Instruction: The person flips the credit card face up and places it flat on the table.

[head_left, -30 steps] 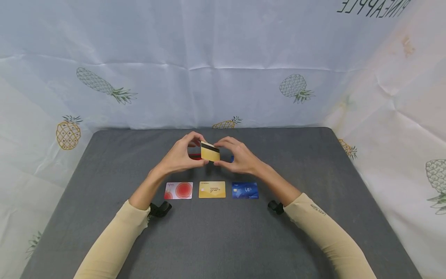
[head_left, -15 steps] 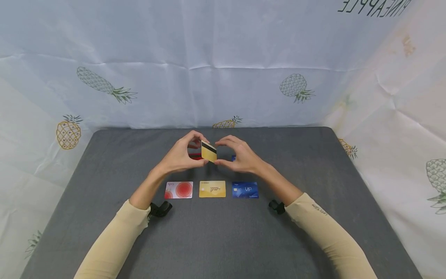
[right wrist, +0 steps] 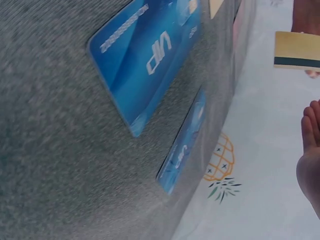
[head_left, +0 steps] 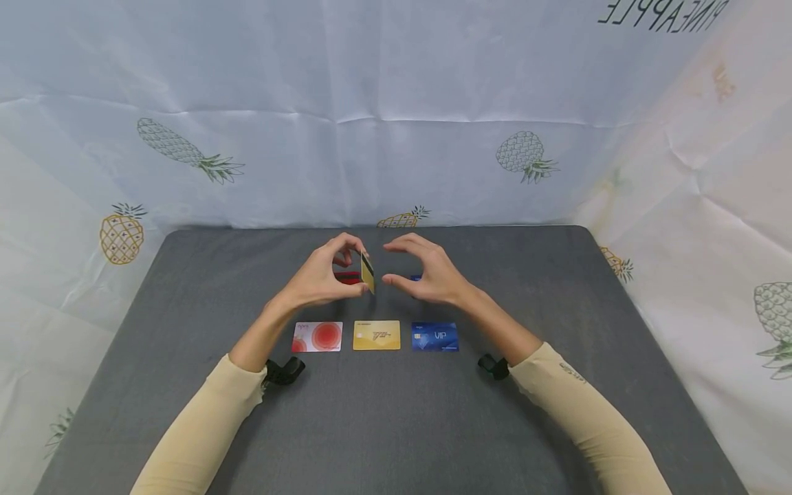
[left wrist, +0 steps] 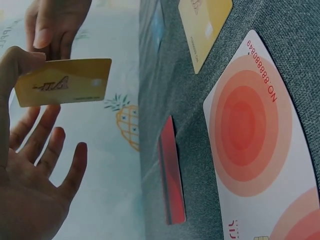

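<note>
In the head view my left hand pinches a gold card between thumb and fingers, above the table. The card stands nearly edge-on there; its printed front with a chip faces the left wrist camera, and its back with a dark stripe shows in the right wrist view. My right hand is a short way to the right, apart from the card, thumb and fingers spread in a loose C with nothing between them. Behind my left hand a red card lies on the table, and behind my right a blue card, both partly hidden in the head view.
A nearer row holds a white card with red circles, another gold card and a blue VIP card. All lie flat on the dark grey table. A pale pineapple-print cloth hangs behind and at the sides.
My right hand has let go of the gold card and drawn slightly right. The card, still in my left hand, has turned from facing the head camera to nearly edge-on.
</note>
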`<move>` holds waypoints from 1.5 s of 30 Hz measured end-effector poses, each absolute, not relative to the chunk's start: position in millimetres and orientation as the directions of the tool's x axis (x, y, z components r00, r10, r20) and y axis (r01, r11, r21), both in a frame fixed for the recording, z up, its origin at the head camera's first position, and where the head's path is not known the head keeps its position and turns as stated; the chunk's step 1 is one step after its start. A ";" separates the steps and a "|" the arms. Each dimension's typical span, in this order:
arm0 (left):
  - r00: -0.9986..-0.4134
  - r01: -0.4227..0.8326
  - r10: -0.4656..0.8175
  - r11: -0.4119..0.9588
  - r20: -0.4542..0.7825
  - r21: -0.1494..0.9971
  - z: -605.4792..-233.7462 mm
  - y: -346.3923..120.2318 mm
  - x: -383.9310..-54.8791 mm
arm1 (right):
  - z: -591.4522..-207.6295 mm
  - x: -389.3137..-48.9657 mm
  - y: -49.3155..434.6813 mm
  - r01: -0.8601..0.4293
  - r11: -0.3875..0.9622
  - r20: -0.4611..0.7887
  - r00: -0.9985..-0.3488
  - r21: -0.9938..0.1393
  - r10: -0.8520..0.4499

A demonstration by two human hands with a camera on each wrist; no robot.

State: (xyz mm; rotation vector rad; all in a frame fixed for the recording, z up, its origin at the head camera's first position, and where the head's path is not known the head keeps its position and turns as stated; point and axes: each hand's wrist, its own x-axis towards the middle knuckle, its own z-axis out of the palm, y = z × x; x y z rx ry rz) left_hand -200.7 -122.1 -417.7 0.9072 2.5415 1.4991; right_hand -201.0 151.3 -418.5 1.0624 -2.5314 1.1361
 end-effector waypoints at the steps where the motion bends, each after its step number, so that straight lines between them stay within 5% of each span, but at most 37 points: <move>1: -0.827 0.456 0.510 0.358 0.238 0.815 -417.7 -122.0 -200.6 | -417.3 -200.2 150.4 -0.672 0.449 0.421 -0.729 -0.589 -0.540; 45: -0.819 0.475 0.520 0.382 0.240 0.793 -415.0 -121.8 -199.8 | -405.6 -192.7 128.4 -0.691 0.390 0.457 -0.707 -0.608 -0.540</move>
